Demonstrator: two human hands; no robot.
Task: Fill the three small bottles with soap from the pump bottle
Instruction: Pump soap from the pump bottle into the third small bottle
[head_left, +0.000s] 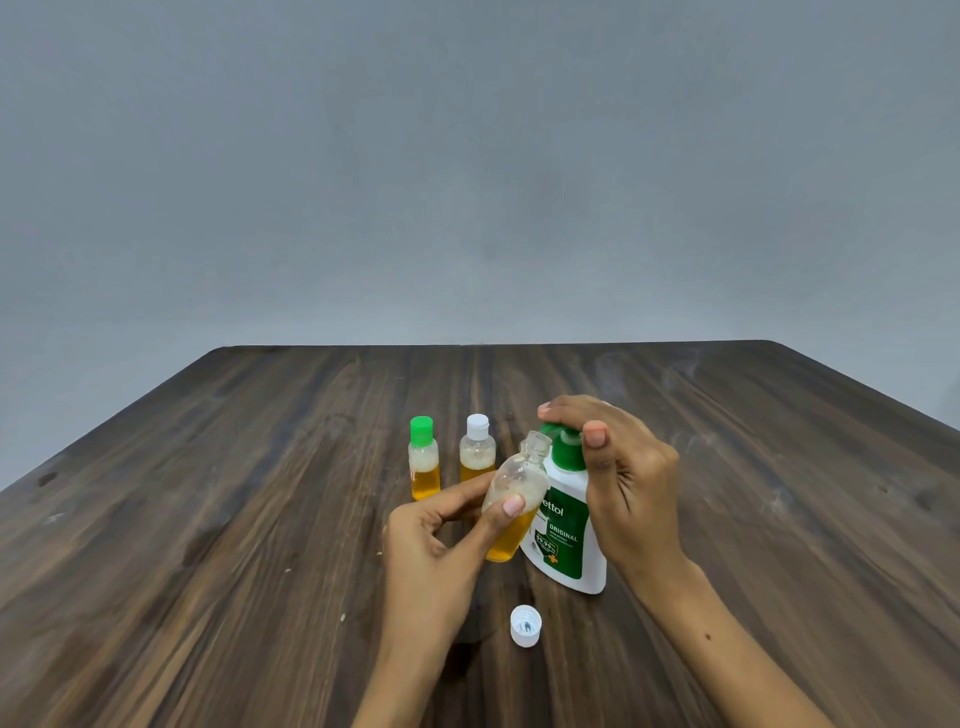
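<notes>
A loose white cap (525, 625) is lying open side up on the wooden table (208, 519), low in the frame just right of centre. Above it, at centre right, the white pump bottle (569, 540) is standing upright; its green label is showing "ettol", "ORIGINAL" and what may be "99.99", the smaller print being too blurred to read. The right hand (618, 478) is resting on top of the green pump head (563, 447), fingers curled over it and thumb pointing upward beside the collar. The left hand (441, 540) is pinching an uncapped small bottle (514, 504) between thumb and fingers, tilting it so its open neck is sitting just under the pump spout; orange soap is filling its lower part, with foam above. Left of centre, two more small bottles are standing upright on the table, one with a green cap (424, 460), one with a white cap (477, 449), both partly full of orange soap.
</notes>
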